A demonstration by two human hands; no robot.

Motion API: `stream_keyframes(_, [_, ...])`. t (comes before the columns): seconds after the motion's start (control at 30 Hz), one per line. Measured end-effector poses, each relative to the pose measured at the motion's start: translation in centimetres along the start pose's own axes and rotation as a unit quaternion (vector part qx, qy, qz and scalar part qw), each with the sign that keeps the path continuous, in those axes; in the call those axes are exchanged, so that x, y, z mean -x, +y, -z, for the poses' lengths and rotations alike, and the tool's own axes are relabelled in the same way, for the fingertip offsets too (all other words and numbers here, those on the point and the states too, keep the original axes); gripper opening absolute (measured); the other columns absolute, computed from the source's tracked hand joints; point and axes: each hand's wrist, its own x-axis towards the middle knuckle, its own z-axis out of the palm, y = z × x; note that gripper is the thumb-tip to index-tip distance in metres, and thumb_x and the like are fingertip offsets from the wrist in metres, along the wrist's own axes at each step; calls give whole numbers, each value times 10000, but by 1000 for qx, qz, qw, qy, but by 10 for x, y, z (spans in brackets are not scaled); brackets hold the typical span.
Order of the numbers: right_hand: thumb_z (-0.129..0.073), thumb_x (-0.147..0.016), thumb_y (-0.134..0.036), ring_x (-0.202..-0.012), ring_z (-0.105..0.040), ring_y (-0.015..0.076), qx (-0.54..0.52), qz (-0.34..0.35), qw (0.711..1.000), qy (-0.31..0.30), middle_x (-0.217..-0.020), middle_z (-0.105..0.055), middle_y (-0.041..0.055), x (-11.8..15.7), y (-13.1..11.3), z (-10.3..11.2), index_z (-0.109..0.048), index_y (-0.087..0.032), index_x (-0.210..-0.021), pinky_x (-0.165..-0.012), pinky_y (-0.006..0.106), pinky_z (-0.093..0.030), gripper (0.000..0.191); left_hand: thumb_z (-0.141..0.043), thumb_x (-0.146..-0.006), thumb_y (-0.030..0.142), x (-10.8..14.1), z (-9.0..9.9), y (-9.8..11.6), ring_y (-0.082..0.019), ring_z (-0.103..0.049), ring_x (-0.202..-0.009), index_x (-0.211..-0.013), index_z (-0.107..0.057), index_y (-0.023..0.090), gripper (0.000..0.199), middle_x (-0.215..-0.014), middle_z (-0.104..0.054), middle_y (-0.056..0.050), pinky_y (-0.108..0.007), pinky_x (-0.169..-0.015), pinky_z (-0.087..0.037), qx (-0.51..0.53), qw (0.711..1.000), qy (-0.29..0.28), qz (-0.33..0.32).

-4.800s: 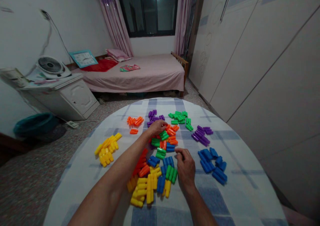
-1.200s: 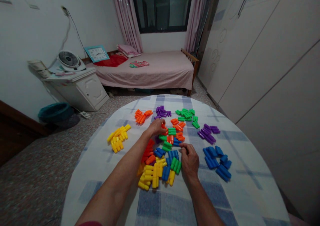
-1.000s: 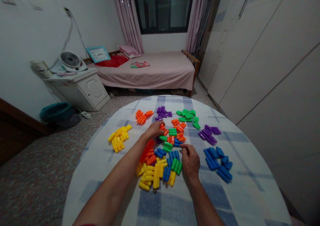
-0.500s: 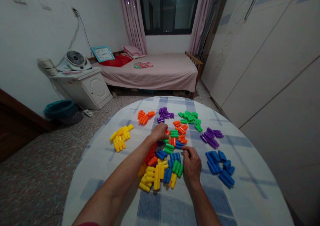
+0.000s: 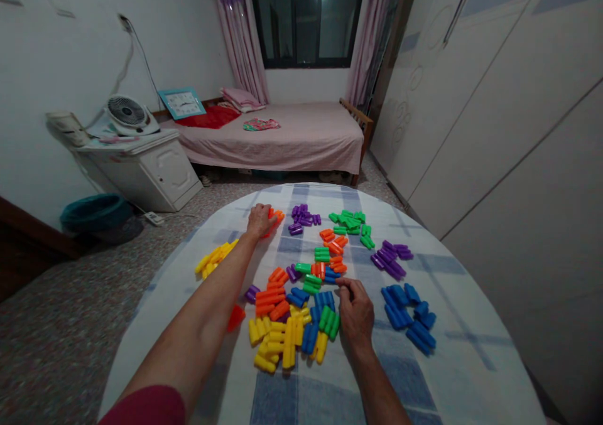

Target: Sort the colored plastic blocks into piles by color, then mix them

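My left hand (image 5: 260, 221) reaches to the far left of the table, its fingers curled down over the pile of orange plastic blocks (image 5: 277, 215). The fingertips appear closed on an orange block, mostly hidden by the hand. My right hand (image 5: 357, 312) rests on the cloth with loosely closed fingers; nothing shows between thumb and index finger. Its index fingertip lies beside a blue block (image 5: 331, 275). Between my arms is a mixed heap with yellow blocks (image 5: 289, 343), orange blocks (image 5: 270, 301), green blocks (image 5: 328, 322) and a few purple ones.
Single-colour groups ring the heap: yellow blocks (image 5: 214, 257), purple blocks (image 5: 304, 215), green blocks (image 5: 349, 221), more purple blocks (image 5: 390, 260) and blue blocks (image 5: 409, 312). A checked cloth covers the round table (image 5: 471, 349). Beyond stand a bed (image 5: 311, 130) and a wardrobe (image 5: 509, 130).
My left hand has moved from the middle of the mixed heap to the orange pile at the far left. My right hand stays beside the blue blocks. The view has shifted slightly.
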Motion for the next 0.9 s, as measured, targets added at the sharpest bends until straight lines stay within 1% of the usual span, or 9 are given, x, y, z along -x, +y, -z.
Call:
stream_keyframes(0.07, [-408,-819,-310,-887,-617,209,2,3,1000,1,-960,-670,46,0,0,1,-671,-219,-880,-768,306,-412,284,-576,-843,325,1,-8,-1,-298,-558,-1051,-976,-632,142,233,-1015,-604,-147,-460,-919,-453,10,1000,-9,-8])
stream_keyframes(0.17, [-406,-821,-302,-890,-616,207,9,7,1000,6,-955,-671,44,1,1,1,-670,-220,-877,-780,308,-412,282,-565,-854,335,6,-10,3,-319,-511,-1163,-1032,-629,166,254,-1107,-601,-153,-499,-970,-427,27,999,29,-18])
stream_keyframes(0.23, [-400,-825,-295,-891,-616,203,8,9,1000,5,-952,-670,41,1,1,0,-667,-221,-875,-780,304,-415,282,-565,-853,303,9,-7,11,-330,-464,-1239,-1098,-619,172,283,-1203,-572,-162,-517,-1023,-391,42,997,65,-31])
stream_keyframes(0.3, [-394,-828,-290,-882,-618,196,2,9,1000,2,-949,-667,39,0,1,-1,-663,-222,-879,-768,297,-422,282,-562,-841,247,13,-3,25,-300,-482,-1233,-1114,-627,179,288,-1226,-571,-144,-478,-1054,-391,57,994,67,-68])
stream_keyframes(0.43, [-394,-823,-282,-857,-624,186,-1,1,1000,0,-943,-668,35,0,0,-2,-661,-223,-880,-746,288,-429,279,-543,-839,227,23,-6,71,-209,-572,-1117,-1091,-661,202,279,-1181,-614,-85,-363,-1017,-452,109,970,-43,-214])
stream_keyframes(0.53, [-396,-821,-278,-855,-626,186,5,-1,1000,0,-946,-671,33,1,-1,-1,-663,-224,-883,-748,291,-431,279,-588,-838,313,32,-18,111,-218,-562,-1161,-1136,-655,190,329,-1235,-598,-99,-354,-1027,-438,106,948,-129,-271])
stream_keyframes(0.63, [-393,-825,-275,-865,-627,185,3,2,1000,-1,-952,-674,35,1,-2,0,-666,-221,-879,-755,290,-436,283,-633,-810,409,38,-28,141,-231,-541,-1209,-1231,-613,216,463,-1286,-571,-94,-337,-1031,-426,70,943,-188,-264])
stream_keyframes(0.73, [-396,-827,-273,-875,-627,182,0,9,1000,0,-965,-679,39,1,-2,0,-671,-219,-880,-767,288,-439,285,-615,-816,450,41,-32,155,-234,-585,-1148,-1249,-611,188,506,-1224,-609,-111,-309,-986,-445,56,942,-227,-241])
stream_keyframes(0.9, [-387,-834,-271,-861,-626,186,3,8,1000,0,-965,-683,48,1,-2,-1,-673,-216,-890,-764,293,-438,297,-623,-792,463,43,-29,163,-250,-618,-1058,-1227,-640,210,504,-1157,-639,-122,-325,-936,-459,43,953,-225,-199])
